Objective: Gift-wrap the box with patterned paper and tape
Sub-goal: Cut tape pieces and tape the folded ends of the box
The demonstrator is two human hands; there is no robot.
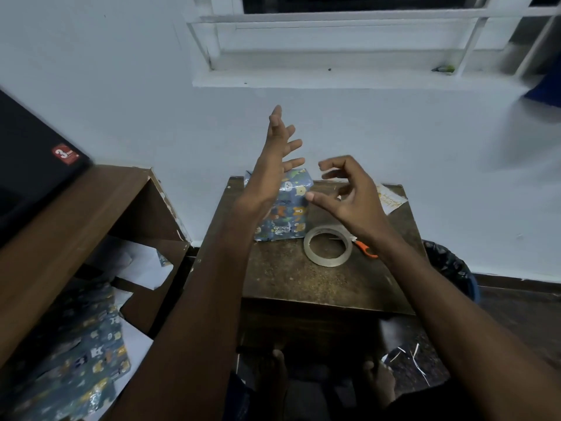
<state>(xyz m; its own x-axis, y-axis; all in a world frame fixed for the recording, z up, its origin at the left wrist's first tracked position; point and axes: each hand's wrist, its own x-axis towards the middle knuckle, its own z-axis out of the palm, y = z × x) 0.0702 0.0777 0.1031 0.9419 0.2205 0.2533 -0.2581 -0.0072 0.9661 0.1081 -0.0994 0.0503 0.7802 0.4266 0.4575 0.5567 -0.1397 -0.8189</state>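
Box (283, 208) wrapped, upright on table (303, 278); looks light, glossy paper slippery, so grasp opposite sides. Left hand (273, 165) splayed wide, right hand (349, 192) loosely curled, both empty.

left arm (194, 299): bare from wrist to frame edge; no sleeve showing
right arm (455, 299): bare likewise
left hand (273, 165): no ring, no glove
right hand (352, 199): no ring, no glove
feet (279, 369): bare; toes visible at bottom
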